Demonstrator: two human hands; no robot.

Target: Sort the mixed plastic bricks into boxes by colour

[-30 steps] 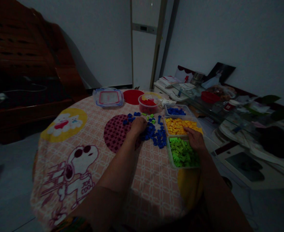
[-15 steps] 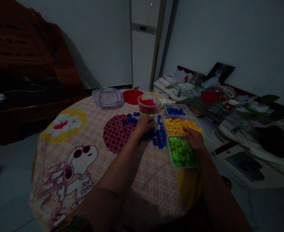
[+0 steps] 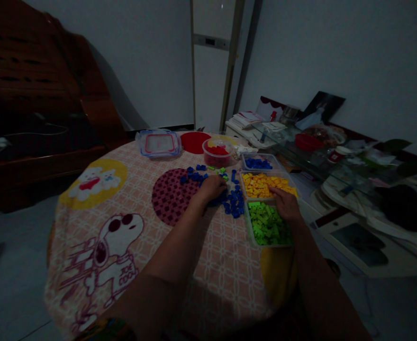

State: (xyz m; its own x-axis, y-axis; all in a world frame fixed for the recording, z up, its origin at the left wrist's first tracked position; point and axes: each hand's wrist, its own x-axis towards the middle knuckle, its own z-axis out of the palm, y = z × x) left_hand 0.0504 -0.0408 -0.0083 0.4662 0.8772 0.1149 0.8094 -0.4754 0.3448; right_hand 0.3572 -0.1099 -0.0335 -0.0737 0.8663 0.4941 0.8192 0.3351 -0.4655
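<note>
My left hand (image 3: 212,187) lies knuckles up on a pile of loose blue bricks (image 3: 231,198) in the middle of the round table, its fingers curled down into the pile. A few green bricks (image 3: 222,171) lie just beyond it. My right hand (image 3: 283,203) rests on the rim between the tub of green bricks (image 3: 265,227) and the tub of yellow bricks (image 3: 261,184), fingers curled over the edge. A tub of blue bricks (image 3: 258,163) and a tub of red bricks (image 3: 216,154) stand farther back.
The table wears a pink cartoon-dog cloth (image 3: 112,237). A clear lid with a red seal (image 3: 158,143) and a red round lid (image 3: 194,141) lie at the far edge. A cluttered glass side table (image 3: 318,151) stands to the right, dark wooden furniture (image 3: 34,104) to the left.
My left hand slid right and slightly away across the blue pile, then drew back a little. My right hand stayed on the tub rims.
</note>
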